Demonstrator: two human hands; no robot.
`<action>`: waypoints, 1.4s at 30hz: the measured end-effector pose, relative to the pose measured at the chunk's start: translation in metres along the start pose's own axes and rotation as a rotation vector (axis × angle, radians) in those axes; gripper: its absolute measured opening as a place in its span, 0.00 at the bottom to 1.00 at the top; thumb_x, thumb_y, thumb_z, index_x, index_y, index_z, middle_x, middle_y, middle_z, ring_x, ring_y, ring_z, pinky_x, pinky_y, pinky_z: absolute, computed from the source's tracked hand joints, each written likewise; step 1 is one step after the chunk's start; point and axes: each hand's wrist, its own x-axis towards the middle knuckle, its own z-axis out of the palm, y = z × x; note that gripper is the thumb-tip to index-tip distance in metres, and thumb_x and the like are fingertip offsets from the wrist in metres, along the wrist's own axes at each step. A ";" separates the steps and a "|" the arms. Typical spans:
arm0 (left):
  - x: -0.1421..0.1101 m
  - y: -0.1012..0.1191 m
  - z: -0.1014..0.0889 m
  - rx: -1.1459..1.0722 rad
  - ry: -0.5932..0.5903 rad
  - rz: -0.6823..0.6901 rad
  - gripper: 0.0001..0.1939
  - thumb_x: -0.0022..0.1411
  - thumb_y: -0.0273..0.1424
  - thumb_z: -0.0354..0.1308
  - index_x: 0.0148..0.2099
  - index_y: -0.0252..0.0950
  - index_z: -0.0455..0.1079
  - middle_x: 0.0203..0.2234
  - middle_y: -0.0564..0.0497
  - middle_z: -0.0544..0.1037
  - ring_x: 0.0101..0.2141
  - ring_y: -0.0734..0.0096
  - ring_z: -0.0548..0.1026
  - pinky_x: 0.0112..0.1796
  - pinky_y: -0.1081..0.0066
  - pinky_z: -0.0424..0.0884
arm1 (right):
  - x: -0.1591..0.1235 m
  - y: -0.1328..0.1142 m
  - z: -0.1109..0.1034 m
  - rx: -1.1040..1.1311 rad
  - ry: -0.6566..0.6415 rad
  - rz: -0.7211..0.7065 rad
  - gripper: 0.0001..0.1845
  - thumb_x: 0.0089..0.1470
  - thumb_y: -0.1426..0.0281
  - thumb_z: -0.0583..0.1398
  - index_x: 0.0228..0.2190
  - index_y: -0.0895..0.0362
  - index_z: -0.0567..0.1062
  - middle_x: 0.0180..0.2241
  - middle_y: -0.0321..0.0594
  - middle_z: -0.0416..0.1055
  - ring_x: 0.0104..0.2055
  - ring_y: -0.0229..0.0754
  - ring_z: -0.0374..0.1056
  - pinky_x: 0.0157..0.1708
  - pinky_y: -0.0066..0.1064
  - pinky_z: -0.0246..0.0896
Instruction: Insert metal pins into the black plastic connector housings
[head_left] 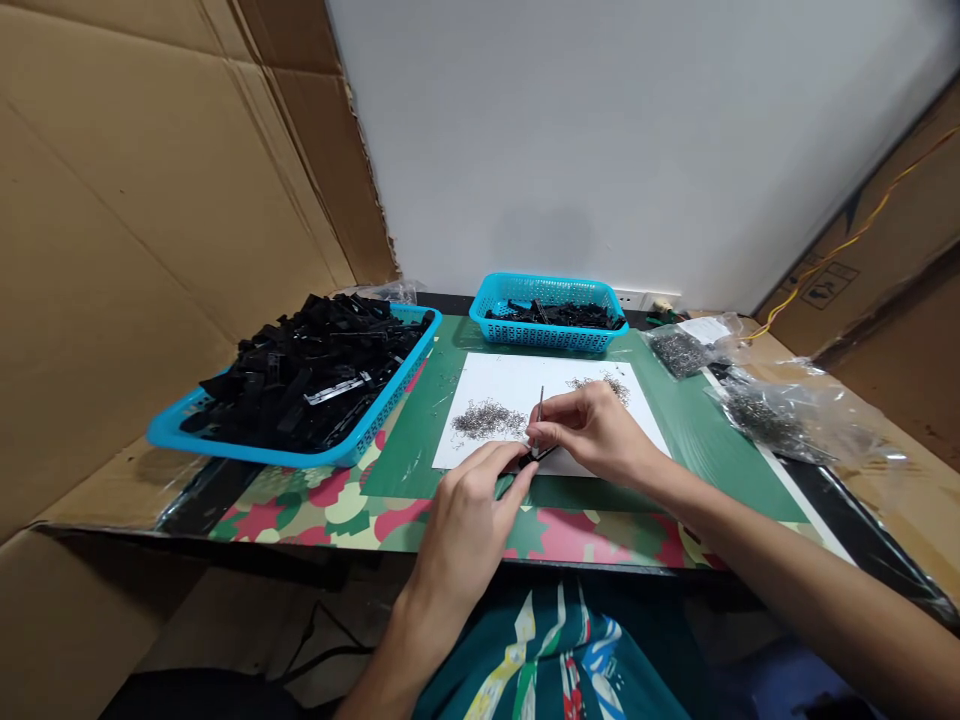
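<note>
Left hand (pixel 469 500) pinching black clip (pixel 538 455), lying flat; right hand (pixel 592 425) pinching tweezers (pixel 539 415), upright, just above clip.

I see my left hand (pixel 469 505) pinching a small black part (pixel 541 455) at the near edge of the white sheet (pixel 517 385), my right hand (pixel 592 425) holding tweezers (pixel 539 412) upright just above it, beside a pile of tiny metal springs (pixel 487 418).

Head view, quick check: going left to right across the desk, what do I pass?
Large blue basket of black parts → pile of small metal springs on the white sheet → thin metal tool → right hand → clear bags of springs.
</note>
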 end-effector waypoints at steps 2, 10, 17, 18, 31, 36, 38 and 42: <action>0.000 0.000 0.000 0.003 0.009 -0.005 0.06 0.70 0.27 0.62 0.48 0.39 0.76 0.44 0.49 0.84 0.44 0.63 0.83 0.45 0.67 0.76 | -0.002 -0.003 0.002 -0.042 -0.005 -0.030 0.13 0.63 0.69 0.62 0.27 0.59 0.80 0.26 0.39 0.77 0.30 0.41 0.73 0.33 0.31 0.68; 0.005 -0.001 -0.001 -0.026 0.040 -0.115 0.03 0.72 0.32 0.59 0.47 0.41 0.73 0.39 0.52 0.81 0.40 0.65 0.81 0.41 0.68 0.75 | 0.007 0.002 -0.012 0.076 0.252 -0.047 0.10 0.63 0.64 0.62 0.34 0.59 0.78 0.30 0.42 0.79 0.32 0.43 0.75 0.35 0.34 0.70; 0.005 -0.002 -0.003 -0.066 -0.006 -0.184 0.06 0.76 0.37 0.51 0.50 0.43 0.66 0.39 0.50 0.81 0.42 0.61 0.82 0.39 0.67 0.75 | 0.010 0.023 -0.092 -0.352 0.405 0.062 0.11 0.59 0.72 0.54 0.33 0.58 0.78 0.22 0.34 0.63 0.24 0.38 0.57 0.27 0.32 0.50; 0.005 -0.002 -0.003 -0.066 -0.007 -0.179 0.06 0.77 0.37 0.51 0.50 0.43 0.65 0.39 0.51 0.81 0.42 0.61 0.83 0.39 0.67 0.75 | 0.009 0.025 -0.099 -0.441 0.376 0.106 0.11 0.59 0.71 0.55 0.32 0.58 0.78 0.22 0.34 0.63 0.24 0.38 0.55 0.26 0.33 0.47; 0.008 -0.004 -0.006 -0.038 -0.048 -0.081 0.05 0.74 0.31 0.55 0.50 0.44 0.69 0.39 0.53 0.79 0.39 0.65 0.80 0.38 0.69 0.75 | -0.001 0.031 -0.117 -0.567 -0.023 0.285 0.08 0.48 0.68 0.68 0.27 0.61 0.86 0.18 0.34 0.65 0.23 0.35 0.55 0.24 0.31 0.45; 0.007 -0.001 -0.006 -0.028 -0.092 -0.073 0.05 0.75 0.32 0.53 0.50 0.44 0.69 0.41 0.52 0.79 0.40 0.65 0.79 0.38 0.69 0.74 | 0.001 0.036 -0.110 -0.510 -0.026 0.275 0.07 0.49 0.69 0.67 0.28 0.60 0.85 0.19 0.34 0.66 0.23 0.35 0.56 0.24 0.31 0.46; 0.007 0.000 -0.007 -0.028 -0.104 -0.073 0.06 0.75 0.31 0.53 0.50 0.44 0.69 0.42 0.52 0.79 0.40 0.65 0.79 0.38 0.69 0.74 | 0.001 0.038 -0.109 -0.490 -0.025 0.268 0.06 0.49 0.70 0.66 0.27 0.60 0.84 0.19 0.33 0.65 0.23 0.35 0.55 0.25 0.31 0.46; 0.006 0.000 -0.007 -0.032 -0.116 -0.070 0.06 0.76 0.31 0.53 0.51 0.44 0.69 0.43 0.52 0.79 0.41 0.65 0.79 0.39 0.69 0.75 | 0.000 0.038 -0.113 -0.493 -0.040 0.262 0.04 0.48 0.71 0.66 0.25 0.60 0.82 0.18 0.32 0.62 0.22 0.34 0.53 0.24 0.31 0.44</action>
